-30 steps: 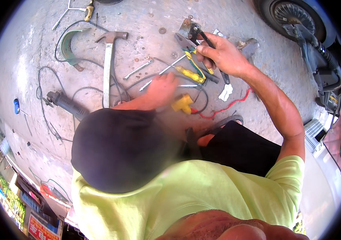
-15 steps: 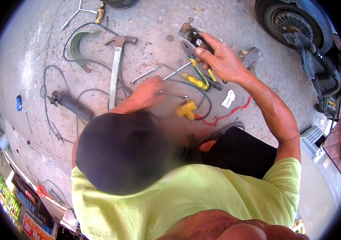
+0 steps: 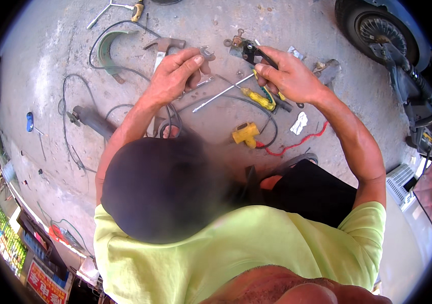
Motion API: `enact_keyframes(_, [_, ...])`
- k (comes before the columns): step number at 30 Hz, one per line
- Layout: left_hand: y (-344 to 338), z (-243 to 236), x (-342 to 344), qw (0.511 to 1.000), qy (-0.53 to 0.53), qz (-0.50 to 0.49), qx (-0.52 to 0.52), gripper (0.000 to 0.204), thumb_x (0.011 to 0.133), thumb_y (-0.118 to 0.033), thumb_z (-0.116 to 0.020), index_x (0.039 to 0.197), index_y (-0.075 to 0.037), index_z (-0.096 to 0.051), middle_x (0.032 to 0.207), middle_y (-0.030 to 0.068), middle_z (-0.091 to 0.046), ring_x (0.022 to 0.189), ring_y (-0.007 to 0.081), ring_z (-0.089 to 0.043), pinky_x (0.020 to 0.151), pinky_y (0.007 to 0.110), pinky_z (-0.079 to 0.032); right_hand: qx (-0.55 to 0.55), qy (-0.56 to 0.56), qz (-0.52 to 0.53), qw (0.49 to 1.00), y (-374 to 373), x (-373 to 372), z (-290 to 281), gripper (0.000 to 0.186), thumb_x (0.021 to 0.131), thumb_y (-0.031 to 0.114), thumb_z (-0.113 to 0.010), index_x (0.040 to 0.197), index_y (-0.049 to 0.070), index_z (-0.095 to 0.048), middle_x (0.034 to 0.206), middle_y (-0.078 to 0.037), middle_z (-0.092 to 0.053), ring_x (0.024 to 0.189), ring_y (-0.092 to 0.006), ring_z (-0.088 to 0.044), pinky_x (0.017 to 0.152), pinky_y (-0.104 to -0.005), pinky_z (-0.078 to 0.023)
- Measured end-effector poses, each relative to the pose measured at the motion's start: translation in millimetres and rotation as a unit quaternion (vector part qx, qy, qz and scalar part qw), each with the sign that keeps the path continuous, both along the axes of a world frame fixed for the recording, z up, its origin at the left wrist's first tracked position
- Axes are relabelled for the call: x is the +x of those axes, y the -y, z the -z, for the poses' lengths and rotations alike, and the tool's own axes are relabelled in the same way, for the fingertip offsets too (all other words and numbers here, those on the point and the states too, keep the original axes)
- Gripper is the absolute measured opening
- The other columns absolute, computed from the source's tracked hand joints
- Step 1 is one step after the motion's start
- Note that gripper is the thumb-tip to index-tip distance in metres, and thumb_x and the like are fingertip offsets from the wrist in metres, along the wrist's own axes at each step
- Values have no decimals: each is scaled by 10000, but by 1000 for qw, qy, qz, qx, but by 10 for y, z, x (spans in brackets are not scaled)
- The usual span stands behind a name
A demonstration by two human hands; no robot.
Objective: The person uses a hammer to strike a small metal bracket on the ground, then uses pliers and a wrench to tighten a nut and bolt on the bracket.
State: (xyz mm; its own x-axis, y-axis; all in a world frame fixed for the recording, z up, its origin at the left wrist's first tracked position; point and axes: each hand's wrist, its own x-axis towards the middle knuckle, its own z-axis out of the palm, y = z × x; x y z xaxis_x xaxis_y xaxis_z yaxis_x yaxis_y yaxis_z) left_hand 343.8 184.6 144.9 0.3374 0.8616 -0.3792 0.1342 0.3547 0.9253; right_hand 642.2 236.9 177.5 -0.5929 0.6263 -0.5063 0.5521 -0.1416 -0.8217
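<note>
My left hand [image 3: 176, 76] is closed around an open-end wrench [image 3: 207, 52], its jaw showing beyond the fingertips. Across from it, my right hand [image 3: 294, 78] grips the black lever of a rusty metal bracket [image 3: 237, 50] with a bolt standing up on it. The wrench jaw is a short way left of the bracket, apart from it. Under my right hand lie a yellow-handled screwdriver [image 3: 259, 98] and pliers with yellow-green handles, mostly hidden. A claw hammer [image 3: 164, 43] lies behind my left hand, its handle partly covered.
On the concrete floor lie an angle grinder [image 3: 91, 120] with its cable, a curved green metal piece [image 3: 105, 53], a yellow T-shaped piece [image 3: 246, 134], a red cord [image 3: 297, 144] and crumpled white paper [image 3: 299, 123]. A vehicle wheel [image 3: 375, 33] stands at the far right.
My left hand has risen from the floor and moved forward, now with the wrench in it. My right hand still holds the bracket, slightly lower and further right in view.
</note>
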Motion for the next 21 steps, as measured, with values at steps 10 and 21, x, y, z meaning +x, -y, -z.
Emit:
enact_keyframes(10, [-224,-392,-3,952,-164,153,208,282,1039,-257,-542,1074,-12,-677,767,124,-666,696,271,-623,667,397,-494,-1,18,-61,998,81,-70,-73,406,1019,276,-523,1333,30,-593,877,-132,-675,830,-235,-645,812,-396,-510])
enact_keyframes(21, [-270,-447,3,930,-185,223,225,244,1035,-195,-575,1078,31,-656,790,138,-634,752,256,-624,711,391,-496,-106,-11,-72,992,99,-87,-192,290,1019,209,-514,1206,13,-618,748,-33,-580,624,-123,-561,600,-323,-470])
